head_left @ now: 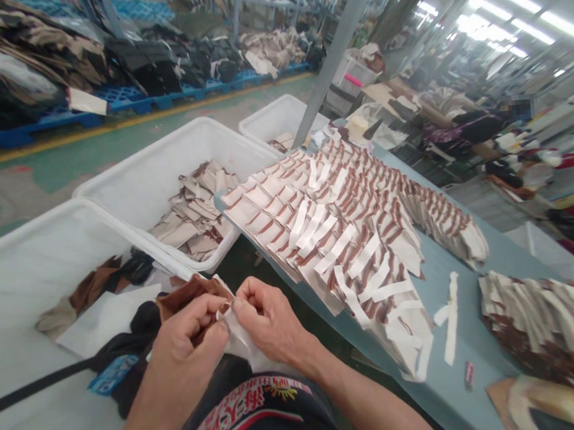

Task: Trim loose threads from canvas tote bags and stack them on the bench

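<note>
A brown leather piece with a pale backing [194,293] is pinched between my two hands, low in front of my body. My left hand [190,338] grips its edge with thumb and fingers. Close beside it, my right hand [270,316] pinches the same piece near the upper corner, and a pale part of it hangs below the fingers. What lies right between the fingertips is partly hidden. To the right, overlapping rows of pale pieces with brown edges [276,209] cover much of the tabletop, with several white strips [336,247] lying across them.
White bins [115,179] stand to the left, holding cut pieces [192,212] and dark scraps. On the blue-grey table [443,375] lie a stack of brown-edged pieces [549,327], loose strips [452,321] and a small pink object [469,374]. A metal post [334,59] rises behind the table.
</note>
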`<move>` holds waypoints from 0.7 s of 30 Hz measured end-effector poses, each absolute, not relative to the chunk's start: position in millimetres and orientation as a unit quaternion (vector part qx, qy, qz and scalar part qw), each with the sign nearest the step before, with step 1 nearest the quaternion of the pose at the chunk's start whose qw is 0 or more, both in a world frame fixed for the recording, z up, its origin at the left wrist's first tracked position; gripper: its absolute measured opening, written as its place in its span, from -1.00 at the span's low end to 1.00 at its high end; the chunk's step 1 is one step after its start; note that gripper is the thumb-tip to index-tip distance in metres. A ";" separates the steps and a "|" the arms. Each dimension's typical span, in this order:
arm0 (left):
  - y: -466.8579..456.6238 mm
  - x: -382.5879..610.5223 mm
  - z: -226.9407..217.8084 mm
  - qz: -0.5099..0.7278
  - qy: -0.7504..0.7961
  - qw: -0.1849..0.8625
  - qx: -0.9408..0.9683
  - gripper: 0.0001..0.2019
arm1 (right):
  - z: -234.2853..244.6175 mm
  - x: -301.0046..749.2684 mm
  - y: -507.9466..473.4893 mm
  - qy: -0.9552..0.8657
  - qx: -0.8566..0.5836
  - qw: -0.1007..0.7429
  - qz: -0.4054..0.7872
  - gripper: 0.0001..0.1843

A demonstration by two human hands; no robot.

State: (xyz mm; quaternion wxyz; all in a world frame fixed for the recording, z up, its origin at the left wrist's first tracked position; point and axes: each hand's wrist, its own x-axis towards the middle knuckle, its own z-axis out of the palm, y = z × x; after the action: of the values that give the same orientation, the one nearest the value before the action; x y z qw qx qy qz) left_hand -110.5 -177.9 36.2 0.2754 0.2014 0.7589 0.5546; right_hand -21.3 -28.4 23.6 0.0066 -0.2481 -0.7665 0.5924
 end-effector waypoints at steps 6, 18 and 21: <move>-179.1 -125.7 46.9 0.549 0.717 0.374 0.212 -0.73 | 26.0 -29.4 5.6 -0.911 -0.082 0.105 0.391 -0.65; -191.1 -136.2 65.2 0.485 0.706 0.359 0.371 -0.63 | 68.9 -48.4 36.8 -0.899 0.194 0.109 0.377 -0.48; -193.8 -134.3 64.5 0.489 0.709 0.346 0.371 -0.70 | 71.0 -49.2 40.3 -0.902 0.176 0.072 0.388 -0.44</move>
State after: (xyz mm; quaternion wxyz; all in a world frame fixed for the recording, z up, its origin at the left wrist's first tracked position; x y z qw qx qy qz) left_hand -134.3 -193.8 64.5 0.3462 0.3713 0.7090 0.4895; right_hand -49.2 40.3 71.0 0.0720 0.1760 -0.9017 0.3882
